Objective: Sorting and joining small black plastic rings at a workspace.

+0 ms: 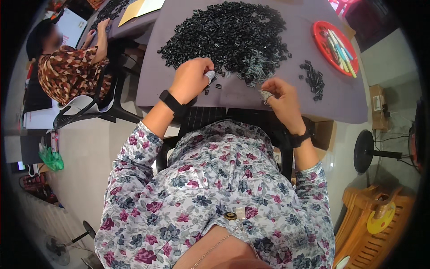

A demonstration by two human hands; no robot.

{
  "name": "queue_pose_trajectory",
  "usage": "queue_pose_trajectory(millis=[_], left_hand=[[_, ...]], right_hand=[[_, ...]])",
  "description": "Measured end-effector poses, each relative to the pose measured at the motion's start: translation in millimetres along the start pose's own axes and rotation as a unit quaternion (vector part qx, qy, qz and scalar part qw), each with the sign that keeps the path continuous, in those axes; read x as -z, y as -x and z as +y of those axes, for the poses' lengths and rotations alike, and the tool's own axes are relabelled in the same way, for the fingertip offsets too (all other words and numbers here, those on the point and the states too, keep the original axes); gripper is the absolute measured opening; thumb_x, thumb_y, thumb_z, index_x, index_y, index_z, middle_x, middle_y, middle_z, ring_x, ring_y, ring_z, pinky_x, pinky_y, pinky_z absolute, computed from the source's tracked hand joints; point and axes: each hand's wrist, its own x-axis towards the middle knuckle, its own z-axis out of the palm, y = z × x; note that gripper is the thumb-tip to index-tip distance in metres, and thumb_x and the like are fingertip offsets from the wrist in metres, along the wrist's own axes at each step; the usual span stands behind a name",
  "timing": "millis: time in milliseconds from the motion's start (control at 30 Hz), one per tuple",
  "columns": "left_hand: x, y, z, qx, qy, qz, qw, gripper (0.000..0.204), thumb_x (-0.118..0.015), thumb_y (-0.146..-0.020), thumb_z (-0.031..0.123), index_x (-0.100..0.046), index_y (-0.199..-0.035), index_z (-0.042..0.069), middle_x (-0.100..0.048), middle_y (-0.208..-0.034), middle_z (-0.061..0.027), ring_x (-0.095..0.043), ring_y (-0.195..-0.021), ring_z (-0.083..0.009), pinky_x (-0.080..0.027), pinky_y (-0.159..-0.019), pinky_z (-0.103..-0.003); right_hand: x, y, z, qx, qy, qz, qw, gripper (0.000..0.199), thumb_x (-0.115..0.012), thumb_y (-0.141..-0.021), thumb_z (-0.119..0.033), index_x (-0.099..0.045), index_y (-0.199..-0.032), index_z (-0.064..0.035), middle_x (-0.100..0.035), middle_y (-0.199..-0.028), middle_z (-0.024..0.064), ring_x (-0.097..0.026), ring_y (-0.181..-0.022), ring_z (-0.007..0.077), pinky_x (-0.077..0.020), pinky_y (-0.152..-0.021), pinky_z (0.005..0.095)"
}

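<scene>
My left hand is at the near left edge of a large pile of small black plastic pieces. Its fingers are curled in, and a silvery wrapping shows at the thumb side. Just right of the pile's near end, my right hand has its fingertips bent together, with a similar silvery wrapping at the thumb. Whatever either hand pinches is too small to make out. Between the hands lie small clear-greyish pieces on the pile's near side. A few loose black pieces sit beside my left hand.
A smaller heap of black pieces lies right of my right hand on the grey tabletop. Beyond it stands a red tray with several pen-like tools. Another person sits at a table to the left. A stack of orange plastic seats stands lower right.
</scene>
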Motion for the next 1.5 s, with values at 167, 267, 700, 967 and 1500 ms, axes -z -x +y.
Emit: queue_pose_trajectory(millis=[167, 267, 700, 967, 1500], left_hand=[[-1, -5, 16, -0.069, -0.034, -0.02, 0.997, 0.031, -0.062, -0.078, -0.007, -0.072, -0.105, 0.005, -0.067, -0.101, -0.0129, -0.068, -0.096, -0.0354, -0.054, -0.082, -0.044], [-8, -9, 9, -0.075, -0.046, -0.072, 0.994, 0.037, -0.058, -0.077, -0.01, -0.071, -0.109, 0.003, -0.067, -0.103, -0.0138, -0.067, -0.098, -0.0364, -0.053, -0.086, -0.041], [-5, -16, 1, -0.101, -0.097, -0.091, 0.986, 0.029, -0.065, -0.077, -0.005, -0.073, -0.104, 0.005, -0.066, -0.101, -0.014, -0.067, -0.097, -0.0365, -0.054, -0.085, -0.044], [-4, -20, 3, -0.14, -0.109, -0.11, 0.978, 0.032, -0.069, -0.074, -0.005, -0.073, -0.104, 0.007, -0.064, -0.103, -0.0114, -0.065, -0.103, -0.0356, -0.054, -0.085, -0.046], [-9, -20, 3, -0.161, -0.127, -0.11, 0.973, 0.017, -0.064, -0.079, 0.002, -0.067, -0.095, 0.005, -0.069, -0.095, -0.014, -0.067, -0.095, -0.0372, -0.054, -0.083, -0.046]], right_hand=[[-8, 2, 22, 0.001, -0.063, 0.012, 0.998, 0.018, -0.062, -0.086, 0.008, -0.066, -0.101, -0.0005, -0.067, -0.091, 0.0004, -0.062, -0.084, 0.0067, -0.0493, -0.074, 0.0224], [-8, 5, 27, 0.001, -0.067, 0.005, 0.998, 0.021, -0.061, -0.086, 0.009, -0.065, -0.104, -0.0006, -0.067, -0.094, 0.0009, -0.063, -0.086, 0.007, -0.0494, -0.076, 0.0222], [-10, 5, 30, 0.012, -0.046, 0.01, 0.999, 0.021, -0.063, -0.085, 0.009, -0.066, -0.102, -0.0015, -0.067, -0.09, -0.0005, -0.063, -0.083, 0.0071, -0.0497, -0.072, 0.0232], [-12, 6, 26, 0.021, -0.053, 0.008, 0.998, 0.023, -0.061, -0.083, 0.01, -0.066, -0.103, -0.0008, -0.067, -0.092, -0.0002, -0.063, -0.086, 0.0074, -0.0496, -0.075, 0.0227], [-9, 1, 25, 0.023, -0.025, -0.008, 0.999, 0.02, -0.062, -0.083, 0.011, -0.066, -0.099, -0.0012, -0.066, -0.086, -0.0009, -0.062, -0.08, 0.0071, -0.0496, -0.07, 0.0234]])
